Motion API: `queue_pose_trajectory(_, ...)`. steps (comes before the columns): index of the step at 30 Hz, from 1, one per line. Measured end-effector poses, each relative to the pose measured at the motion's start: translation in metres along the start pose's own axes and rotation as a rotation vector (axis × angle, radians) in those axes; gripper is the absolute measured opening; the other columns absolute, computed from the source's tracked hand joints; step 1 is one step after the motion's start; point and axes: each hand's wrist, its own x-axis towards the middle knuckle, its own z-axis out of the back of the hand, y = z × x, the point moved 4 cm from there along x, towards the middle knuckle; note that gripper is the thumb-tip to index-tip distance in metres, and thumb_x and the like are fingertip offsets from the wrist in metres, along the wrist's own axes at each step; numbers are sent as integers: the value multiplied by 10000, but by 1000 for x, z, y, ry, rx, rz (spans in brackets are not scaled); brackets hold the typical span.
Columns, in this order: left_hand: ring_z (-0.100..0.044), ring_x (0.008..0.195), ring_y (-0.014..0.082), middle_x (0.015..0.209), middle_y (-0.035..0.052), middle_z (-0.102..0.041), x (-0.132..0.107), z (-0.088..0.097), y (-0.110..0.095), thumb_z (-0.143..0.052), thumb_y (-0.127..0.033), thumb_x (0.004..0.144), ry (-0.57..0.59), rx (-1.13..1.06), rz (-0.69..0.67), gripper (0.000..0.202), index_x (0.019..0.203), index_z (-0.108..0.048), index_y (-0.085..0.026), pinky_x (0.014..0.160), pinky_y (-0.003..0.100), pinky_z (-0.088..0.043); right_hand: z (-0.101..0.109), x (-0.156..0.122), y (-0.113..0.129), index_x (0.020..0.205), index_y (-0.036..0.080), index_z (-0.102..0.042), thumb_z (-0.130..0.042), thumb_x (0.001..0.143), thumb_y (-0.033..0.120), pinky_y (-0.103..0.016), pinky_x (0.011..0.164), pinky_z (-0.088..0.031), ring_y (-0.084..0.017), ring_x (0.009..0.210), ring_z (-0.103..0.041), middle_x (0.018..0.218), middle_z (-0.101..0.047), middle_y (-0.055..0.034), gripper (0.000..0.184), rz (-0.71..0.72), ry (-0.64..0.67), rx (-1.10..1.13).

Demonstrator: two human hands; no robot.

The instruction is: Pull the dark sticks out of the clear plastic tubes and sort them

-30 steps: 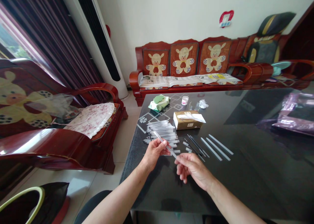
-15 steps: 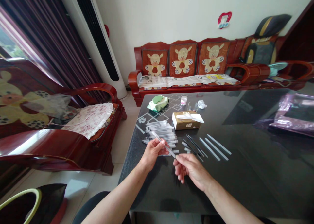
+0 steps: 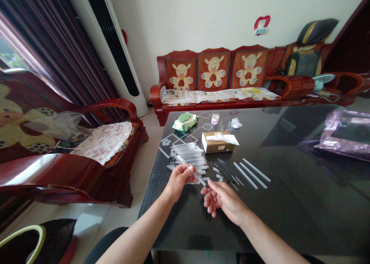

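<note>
My left hand is closed around a slim translucent pen barrel, which slants down to the right above the table. At the barrel's lower end is my right hand, its thumb and forefinger around a small dark tip and its other fingers curled loosely. Behind my left hand lies a pile of similar translucent barrels, some with dark ends. Right of it are thin dark refills, short clear caps and several separate whitish tubes in a slanting row.
All this lies on a dark glossy table. A tissue box, a green wipes pack, a small white tub and a crumpled tissue stand behind. Purple plastic packaging is at the right.
The view has shifted slightly. My right hand's thumb and fingers have moved a little at the barrel's lower end; my left hand keeps its hold.
</note>
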Motion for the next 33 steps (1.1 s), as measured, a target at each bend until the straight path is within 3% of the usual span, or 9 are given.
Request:
queue_pose_trajectory(5, -609, 609, 113, 774, 45, -654, 1, 1, 1, -698, -404, 744, -8, 2, 12, 306, 815, -636, -113, 629, 254, -528, 0, 0, 0, 778, 139, -553, -626, 760, 460, -188, 375, -414, -107, 435, -566, 593, -637, -17, 330, 31, -42, -58)
queue_pose_trajectory(9, -589, 600, 104, 762, 48, -651, 6, 12, -6, -710, -401, 731, -97, -18, -56, 308, 802, -640, -109, 630, 262, -540, 20, 0, 10, 746, 154, -568, -621, 741, 427, -187, 363, -359, -103, 414, -531, 581, -632, -10, 279, 36, -131, -365)
queue_pose_trajectory(14, -590, 588, 101, 756, 54, -658, 8, 19, -5, -738, -416, 693, -120, -20, -35, 343, 810, -657, -105, 628, 258, -543, 74, -7, 50, 669, 180, -633, -541, 792, 357, -228, 489, -354, -146, 551, -591, 582, -634, -34, 234, 242, -575, -1115)
queue_pose_trajectory(16, -606, 600, 111, 770, 61, -665, 7, 15, 2, -741, -433, 685, -90, -7, 14, 373, 843, -664, -104, 634, 260, -543, 89, -9, 57, 646, 198, -637, -550, 788, 343, -246, 511, -326, -180, 631, -616, 616, -652, -48, 221, 222, -727, -1361)
queue_pose_trajectory(18, -620, 611, 117, 788, 69, -673, 5, 9, 10, -734, -439, 694, -64, -3, 50, 388, 877, -664, -105, 639, 255, -541, 98, -8, 56, 647, 211, -641, -557, 789, 341, -257, 509, -297, -199, 650, -623, 633, -662, -54, 210, 157, -774, -1500)
queue_pose_trajectory(25, -626, 619, 116, 806, 77, -677, 3, 1, 14, -717, -422, 724, -17, -16, 55, 371, 903, -658, -103, 635, 244, -539, 100, 0, 47, 680, 220, -654, -579, 790, 355, -265, 510, -281, -199, 633, -621, 669, -680, -62, 189, 115, -753, -1589)
queue_pose_trajectory(28, -625, 621, 116, 807, 76, -676, 3, 2, 12, -716, -420, 726, -17, -21, 49, 367, 906, -660, -105, 639, 247, -538, 91, -3, 52, 739, 216, -666, -562, 804, 364, -266, 527, -306, -199, 637, -618, 679, -684, -63, 193, 181, -743, -1515)
queue_pose_trajectory(30, -626, 629, 118, 809, 76, -675, 3, 1, 13, -711, -422, 730, -17, -18, 45, 367, 908, -660, -105, 647, 253, -540, 75, -6, 53, 758, 211, -664, -514, 839, 375, -261, 542, -332, -181, 616, -604, 657, -673, -42, 237, 288, -618, -1364)
queue_pose_trajectory(33, -627, 642, 119, 816, 74, -675, 2, -1, 15, -705, -422, 737, -13, -11, 41, 365, 919, -657, -110, 654, 255, -543, 39, -9, 44, 691, 194, -633, -442, 879, 420, -244, 528, -352, -141, 518, -547, 531, -596, -1, 350, 365, -284, -1084)
